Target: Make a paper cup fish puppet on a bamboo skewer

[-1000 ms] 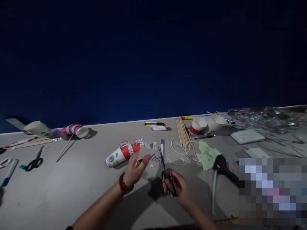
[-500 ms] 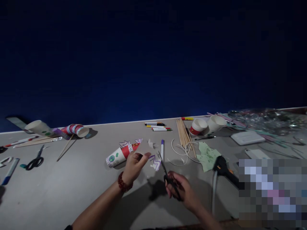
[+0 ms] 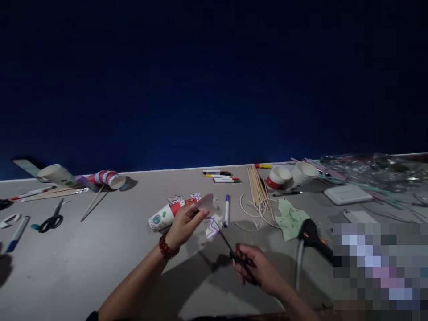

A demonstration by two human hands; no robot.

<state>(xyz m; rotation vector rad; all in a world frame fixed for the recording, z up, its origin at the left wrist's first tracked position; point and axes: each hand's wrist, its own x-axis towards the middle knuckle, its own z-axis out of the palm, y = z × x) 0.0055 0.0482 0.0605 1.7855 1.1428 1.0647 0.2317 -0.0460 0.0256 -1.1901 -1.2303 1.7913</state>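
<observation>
My left hand [image 3: 186, 224], with a beaded bracelet at the wrist, pinches a piece of white paper [image 3: 211, 226] marked with purple zigzag lines. In my right hand [image 3: 254, 266] is a pair of black-handled scissors [image 3: 228, 245], the blades pointing up and left to the paper's lower right edge. Whether the blades touch the paper I cannot tell. Just behind my left hand lies a decorated paper cup assembly [image 3: 164, 216] in white and red, with purple-outlined paper shapes [image 3: 175, 199] by its upper side. A purple-capped marker [image 3: 227, 211] lies right of the paper.
Several markers [image 3: 222, 176], wooden sticks [image 3: 257, 187], white cord [image 3: 248, 223] and paper cups [image 3: 278, 176] stand or lie farther back. At right are green paper [image 3: 290, 221] and a glue gun [image 3: 314, 236]. Another pair of scissors [image 3: 51, 221] and a red striped cup assembly [image 3: 106, 179] lie left.
The paper has turned and shifted left in my left hand. My right hand has moved slightly right and down with the scissors, whose blades now point more to the left.
</observation>
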